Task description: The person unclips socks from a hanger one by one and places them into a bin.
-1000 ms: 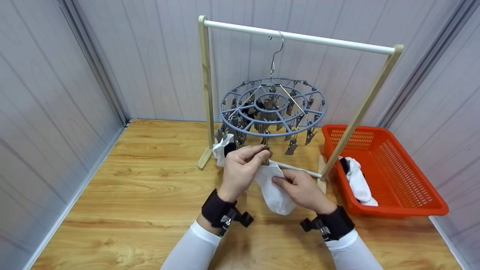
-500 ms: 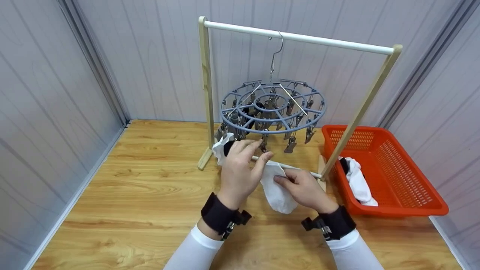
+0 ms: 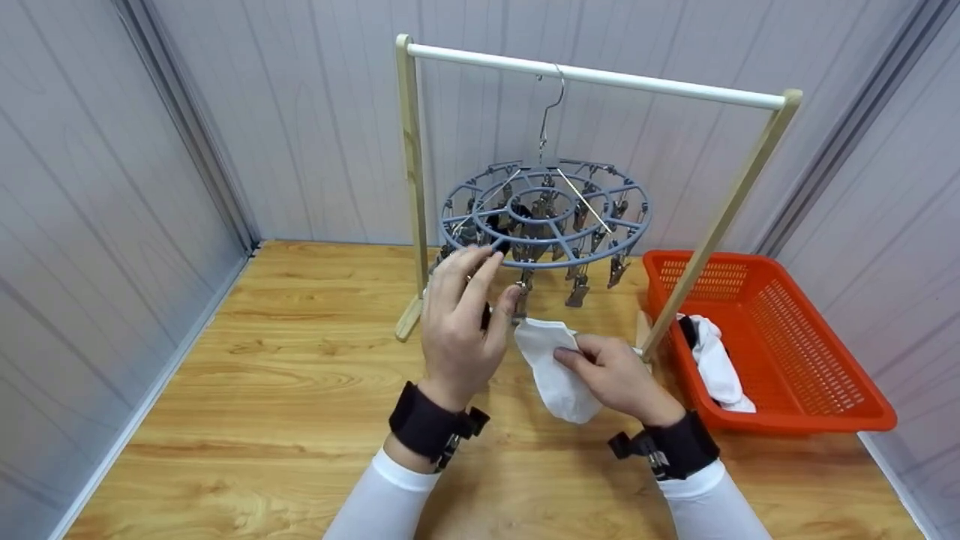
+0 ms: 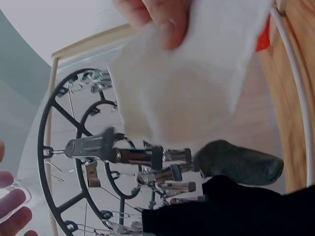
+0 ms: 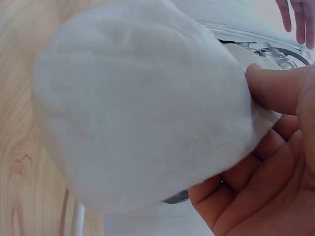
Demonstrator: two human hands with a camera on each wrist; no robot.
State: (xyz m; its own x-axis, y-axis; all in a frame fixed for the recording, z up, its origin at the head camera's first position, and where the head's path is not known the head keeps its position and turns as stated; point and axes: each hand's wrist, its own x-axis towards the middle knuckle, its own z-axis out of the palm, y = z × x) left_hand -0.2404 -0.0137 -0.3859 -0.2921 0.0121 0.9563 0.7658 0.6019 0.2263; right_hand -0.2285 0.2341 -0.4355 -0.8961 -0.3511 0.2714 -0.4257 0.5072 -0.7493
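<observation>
Pale panelled walls [image 3: 315, 135] rise behind a wood-grained tabletop [image 3: 300, 405] that fills the lower left of the frame. Left of centre I see one post of a wooden rack [image 3: 411, 165], then the left hand [image 3: 461, 322], its grip wide and holding nothing. Near centre hangs a round grey hanger [image 3: 536, 265] with metal clips [image 3: 577, 291]. Below it, mid-frame, is a white sock [image 3: 555, 375], cuff uppermost, pinched at its right edge by the right hand [image 3: 619, 375]. At the frame's right, a red basket [image 3: 795, 421] holds a white-and-black bundle [image 3: 716, 367].
</observation>
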